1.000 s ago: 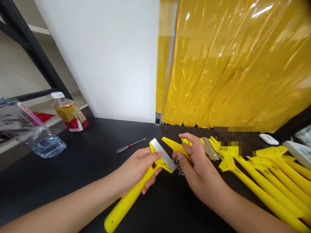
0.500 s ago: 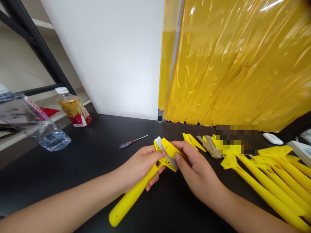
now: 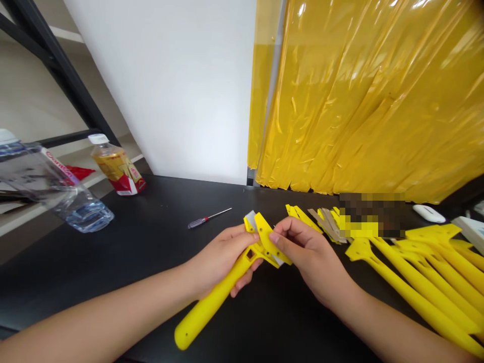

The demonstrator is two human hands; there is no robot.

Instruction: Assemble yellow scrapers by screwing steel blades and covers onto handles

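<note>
Two bare hands work together over a black table (image 3: 159,224). The left hand (image 3: 227,247) is closed around the neck of a yellow scraper (image 3: 212,302), thumb on top of its wide head and fingers wrapped beneath; the round handle slants toward the near left. The right hand (image 3: 308,247) is nearly closed, thumb and forefinger pinching a thin yellow plate (image 3: 263,227) with small holes, the other fingers curled. The plate lies over a metal blade (image 3: 250,218) on the scraper's head; the blade shows at the far and near ends. Whether the plate sits flush, I cannot tell.

Just beyond the left hand is a screwdriver (image 3: 197,222) with a clear handle. Past the right hand lie loose yellow strips (image 3: 307,218) and grayish-brown strips (image 3: 328,225), partly hidden by a pixelated patch. To the right, several yellow handles (image 3: 412,300) lie side by side, a small white case (image 3: 429,213) beyond them. On the left stand a red-and-gold labeled bottle (image 3: 118,170) and a larger clear bottle (image 3: 88,214). A white panel (image 3: 170,91) and crinkled yellow film (image 3: 359,101) rise at the far side.
</note>
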